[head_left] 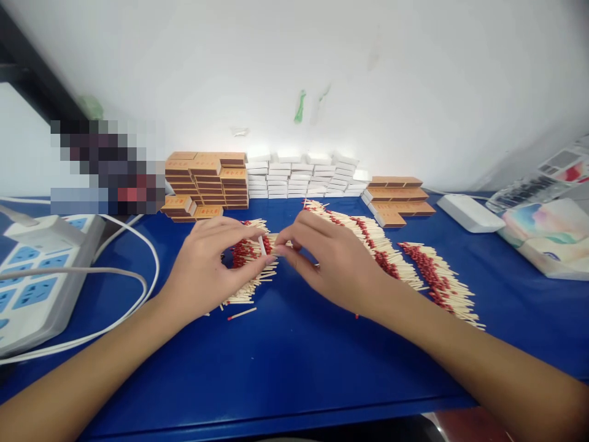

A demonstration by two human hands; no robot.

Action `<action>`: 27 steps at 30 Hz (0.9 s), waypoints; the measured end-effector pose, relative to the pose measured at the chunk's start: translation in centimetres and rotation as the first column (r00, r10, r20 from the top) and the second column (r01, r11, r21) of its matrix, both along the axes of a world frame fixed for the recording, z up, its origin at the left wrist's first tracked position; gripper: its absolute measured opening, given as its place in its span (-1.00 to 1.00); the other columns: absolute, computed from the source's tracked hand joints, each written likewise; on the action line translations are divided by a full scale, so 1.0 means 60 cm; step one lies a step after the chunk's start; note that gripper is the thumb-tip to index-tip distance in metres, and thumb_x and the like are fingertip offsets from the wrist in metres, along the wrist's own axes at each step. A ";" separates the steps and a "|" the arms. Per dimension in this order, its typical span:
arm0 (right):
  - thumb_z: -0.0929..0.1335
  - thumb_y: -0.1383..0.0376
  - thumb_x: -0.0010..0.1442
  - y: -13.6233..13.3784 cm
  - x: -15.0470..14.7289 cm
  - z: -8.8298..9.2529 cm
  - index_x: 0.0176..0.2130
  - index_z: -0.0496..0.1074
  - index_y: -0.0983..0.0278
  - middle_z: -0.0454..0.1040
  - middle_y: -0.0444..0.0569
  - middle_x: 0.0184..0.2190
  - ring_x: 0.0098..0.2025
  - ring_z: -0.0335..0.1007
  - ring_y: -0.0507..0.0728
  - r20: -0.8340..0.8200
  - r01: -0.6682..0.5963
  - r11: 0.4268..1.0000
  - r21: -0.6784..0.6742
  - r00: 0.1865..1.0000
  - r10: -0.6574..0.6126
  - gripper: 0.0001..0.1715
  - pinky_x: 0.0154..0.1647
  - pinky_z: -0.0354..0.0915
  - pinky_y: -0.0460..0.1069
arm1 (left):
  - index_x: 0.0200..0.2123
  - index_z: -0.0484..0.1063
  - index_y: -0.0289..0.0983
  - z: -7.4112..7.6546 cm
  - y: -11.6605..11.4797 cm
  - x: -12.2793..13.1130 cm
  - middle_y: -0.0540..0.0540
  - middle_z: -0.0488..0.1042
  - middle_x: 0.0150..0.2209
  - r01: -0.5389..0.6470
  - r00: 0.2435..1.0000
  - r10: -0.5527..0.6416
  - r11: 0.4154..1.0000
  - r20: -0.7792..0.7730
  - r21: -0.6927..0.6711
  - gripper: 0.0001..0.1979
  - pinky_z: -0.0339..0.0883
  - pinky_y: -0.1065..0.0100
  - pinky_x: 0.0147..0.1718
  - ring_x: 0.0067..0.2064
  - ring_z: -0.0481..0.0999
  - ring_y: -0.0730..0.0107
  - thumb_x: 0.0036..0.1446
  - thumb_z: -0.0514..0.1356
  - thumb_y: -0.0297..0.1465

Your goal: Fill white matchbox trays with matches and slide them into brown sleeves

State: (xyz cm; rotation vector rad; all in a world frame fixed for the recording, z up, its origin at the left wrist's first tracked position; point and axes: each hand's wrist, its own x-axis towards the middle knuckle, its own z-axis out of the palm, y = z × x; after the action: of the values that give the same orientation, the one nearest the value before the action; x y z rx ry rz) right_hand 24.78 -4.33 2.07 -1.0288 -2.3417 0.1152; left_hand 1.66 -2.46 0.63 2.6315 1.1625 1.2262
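My left hand is closed, with thumb and forefinger pinching a small white matchbox tray by its ends, seen edge-on. Close beside it, my right hand is in a pinch; pale matchsticks show at its fingertips, against the tray's side. How many it holds, and what is inside the tray, are hidden. Under and behind the left hand lies a pile of red-headed matches. A wide row of matches lies behind the right hand, partly covered by it, and another row of matches lies farther right.
Orange-brown matchboxes and white trays are stacked along the wall, with more matchboxes at right. A power strip with white cables stands left on the blue table. A white box and tissue pack lie right.
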 end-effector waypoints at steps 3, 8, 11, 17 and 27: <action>0.23 0.24 0.53 -0.021 -0.020 -0.013 -0.08 0.51 0.31 0.52 0.08 -0.11 -0.14 0.45 0.14 0.126 -0.123 0.992 -0.032 0.984 0.126 -0.70 -0.16 0.30 0.03 | -0.04 0.63 -0.14 0.001 0.007 -0.005 -0.07 0.69 -0.11 -0.038 0.999 0.038 0.999 0.022 -0.005 -0.73 0.47 0.09 0.02 -0.07 0.64 0.15 0.21 0.41 -0.21; 0.24 0.22 0.53 -0.043 -0.047 -0.033 -0.03 0.54 0.31 0.51 0.05 -0.08 -0.12 0.48 0.14 0.273 -0.219 0.946 -0.241 0.920 0.282 -0.67 -0.22 0.30 0.03 | -0.10 0.64 -0.14 -0.001 0.012 -0.006 -0.07 0.69 -0.15 -0.086 0.995 0.086 0.996 0.047 0.002 -0.71 0.48 0.09 0.02 -0.07 0.63 0.14 0.18 0.42 -0.12; 0.24 0.22 0.53 -0.044 -0.053 -0.037 -0.01 0.55 0.30 0.52 0.02 -0.10 -0.14 0.47 0.12 0.275 -0.212 0.944 -0.254 0.920 0.281 -0.67 -0.28 0.25 0.02 | -0.10 0.64 -0.13 -0.001 0.012 -0.006 -0.06 0.69 -0.15 -0.090 0.995 0.089 0.996 0.044 0.018 -0.72 0.48 0.10 0.01 -0.07 0.64 0.13 0.19 0.42 -0.13; 0.27 0.24 0.51 -0.044 -0.059 -0.038 -0.11 0.53 0.29 0.51 0.00 -0.09 -0.22 0.44 0.08 0.252 -0.178 0.946 -0.272 0.935 0.248 -0.73 -0.32 0.23 0.00 | -0.09 0.64 -0.15 0.001 0.010 -0.008 -0.07 0.69 -0.15 -0.085 0.996 0.083 0.996 0.034 0.030 -0.70 0.48 0.13 0.01 -0.05 0.63 0.14 0.19 0.42 -0.13; 0.22 0.26 0.55 -0.036 -0.032 -0.025 -0.10 0.46 0.30 0.48 0.03 -0.09 -0.27 0.45 0.11 0.356 -0.191 0.949 -0.251 0.893 0.274 -0.73 -0.32 0.27 0.04 | -0.05 0.64 -0.19 -0.005 0.018 -0.011 -0.09 0.70 -0.14 -0.032 0.999 0.033 0.998 -0.018 0.051 -0.66 0.49 0.15 -0.01 -0.06 0.65 0.14 0.20 0.41 -0.13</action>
State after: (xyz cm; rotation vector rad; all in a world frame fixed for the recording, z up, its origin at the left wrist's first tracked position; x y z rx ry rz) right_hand 22.87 -6.49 0.57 -0.9259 -2.8653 0.2807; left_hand 0.99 -1.41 0.34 2.6758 1.1982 1.2555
